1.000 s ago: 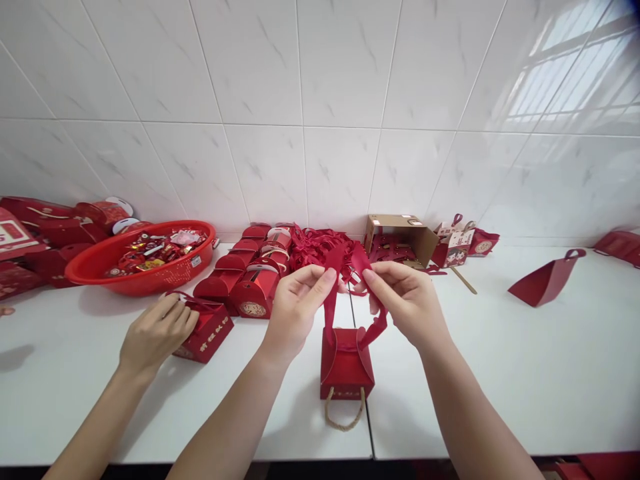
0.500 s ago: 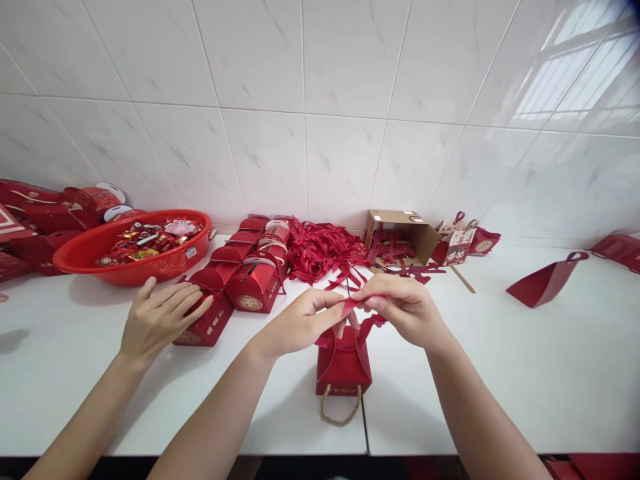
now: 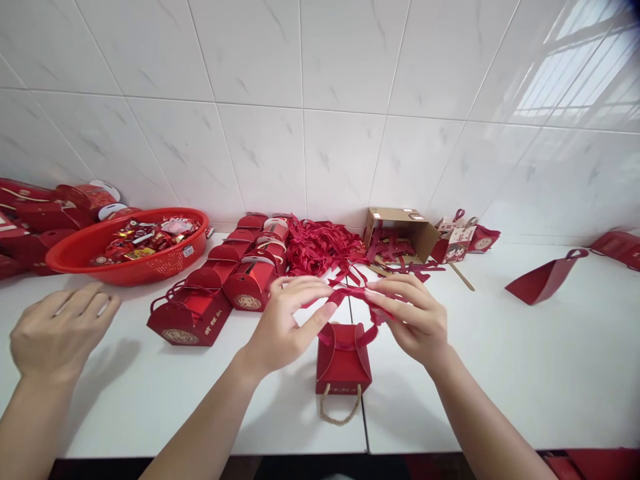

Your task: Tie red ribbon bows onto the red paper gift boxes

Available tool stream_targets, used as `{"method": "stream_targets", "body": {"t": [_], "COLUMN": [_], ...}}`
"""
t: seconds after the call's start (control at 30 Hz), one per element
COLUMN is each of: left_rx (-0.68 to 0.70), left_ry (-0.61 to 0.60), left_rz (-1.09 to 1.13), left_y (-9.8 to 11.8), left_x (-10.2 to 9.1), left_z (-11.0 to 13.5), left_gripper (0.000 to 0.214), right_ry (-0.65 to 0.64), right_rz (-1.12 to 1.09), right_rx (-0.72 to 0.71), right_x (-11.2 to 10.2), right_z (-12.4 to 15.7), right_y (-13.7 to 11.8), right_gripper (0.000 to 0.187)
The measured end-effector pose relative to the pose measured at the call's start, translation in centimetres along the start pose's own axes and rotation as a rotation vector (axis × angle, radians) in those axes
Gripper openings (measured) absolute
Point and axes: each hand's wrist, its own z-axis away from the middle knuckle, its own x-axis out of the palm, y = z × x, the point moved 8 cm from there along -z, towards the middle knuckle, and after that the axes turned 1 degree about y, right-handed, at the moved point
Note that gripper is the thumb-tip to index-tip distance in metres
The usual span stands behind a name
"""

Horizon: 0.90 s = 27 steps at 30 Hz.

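Observation:
A small red gift box (image 3: 344,363) with a rope handle stands on the white table (image 3: 500,373), near its front edge. Just above the box, my left hand (image 3: 285,323) and my right hand (image 3: 417,320) both pinch a red ribbon (image 3: 353,295) that runs between them and is threaded at the box's top. Fingers of both hands are closed on the ribbon.
Another person's hand (image 3: 57,333) hovers open at the far left, beside a red box (image 3: 187,317). Behind stand a row of red boxes (image 3: 253,267), a red basin of sweets (image 3: 133,253), a ribbon heap (image 3: 320,247), a cardboard box (image 3: 400,233) and a red scoop-shaped box (image 3: 545,280).
My hands lowered the ribbon ends from high above the box and drew them apart sideways. The other person's hand let go of the red box and pulled back left.

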Motion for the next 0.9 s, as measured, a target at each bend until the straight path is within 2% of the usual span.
{"method": "stream_targets", "body": {"t": [0.03,0.1,0.13,0.2,0.27,0.33,0.4,0.47,0.53,0.6,0.67,0.77,0.9], "left_rx": [0.021,0.011,-0.035,-0.162,-0.384,-0.649,-0.732,-0.695,-0.608,-0.508,-0.448,-0.425,-0.455], "left_ry": [0.044,0.169,0.222,0.235,0.161,0.027,-0.148,-0.167,-0.058,-0.012,-0.063,-0.107,-0.074], "left_rz": [-0.048,-0.146,-0.172,-0.229,-0.278,-0.356,-0.352,-0.35,-0.308,-0.134,0.07,0.284,0.385], "left_y": [-0.1,-1.5,-3.0,-6.8,-11.4,-15.5,-17.1,-16.6,-14.7,-12.4,-10.2,-8.1,-7.3], "left_x": [0.0,-1.5,-2.6,-4.5,-5.5,-5.4,-3.8,-2.3,-1.3,0.5,3.0,6.2,8.5], "left_z": [0.4,2.1,3.3,6.3,9.6,13.1,14.9,14.8,13.3,11.3,9.7,8.4,8.1], "left_gripper": [0.015,0.014,0.016,0.018,0.021,0.022,0.023,0.025,0.025,0.026,0.022,0.016,0.013], "right_ry": [0.055,0.151,0.186,0.247,0.219,0.112,0.002,-0.002,0.059,0.05,-0.047,-0.252,-0.435], "right_rz": [-0.021,-0.032,-0.015,0.081,0.234,0.268,0.2,0.207,0.261,0.224,0.09,-0.105,-0.25], "right_rx": [0.077,0.273,0.391,0.646,0.939,1.184,1.286,1.274,1.217,1.162,1.099,1.015,1.004], "right_x": [-0.7,-2.4,-3.4,-5.7,-7.7,-8.4,-7.8,-7.3,-6.7,-5.1,-2.4,2.1,6.1], "right_z": [0.8,3.5,5.3,9.9,15.1,19.7,22.4,22.7,21.5,19.6,17.5,15.0,13.9], "right_y": [0.4,1.6,2.4,4.3,6.3,8.0,8.9,9.2,9.0,8.6,7.9,6.2,4.3], "right_gripper": [0.038,0.034,0.028,0.013,0.019,0.031,0.038,0.048,0.054,0.048,0.042,0.043,0.047]}}
